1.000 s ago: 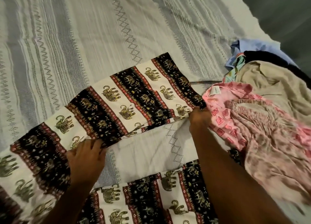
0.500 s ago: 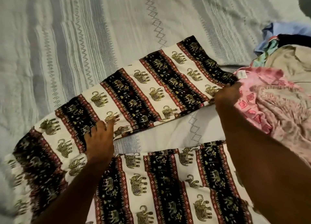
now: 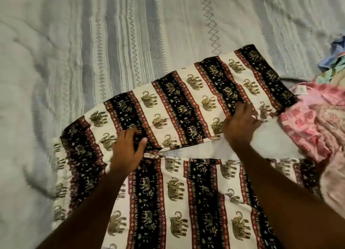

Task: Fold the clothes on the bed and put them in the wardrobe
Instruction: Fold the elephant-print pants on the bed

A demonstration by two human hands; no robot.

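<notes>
Both hands are working on the elephant-print trousers (image 3: 183, 106), which are lying spread across the bed (image 3: 93, 43) with one leg running from 9 o'clock up toward 2 o'clock and the other leg filling the lower part of the view at 6 o'clock. Acting as one grip, the left hand (image 3: 127, 151) is sitting at the crotch where the two legs meet, its fingers curling over the lower edge of the upper leg and its thumb pinching the cloth. At about 3 o'clock from it, the right hand (image 3: 240, 123) is pressing on the same edge farther along the leg, fingers bending into the fabric; motion blur is hiding whether it is truly grasping, so I cannot tell. A pink patterned garment (image 3: 308, 129) is lying at 3 o'clock, touching the leg's hem, with a blue and green bundle (image 3: 334, 60) beyond it at 2 o'clock.
</notes>
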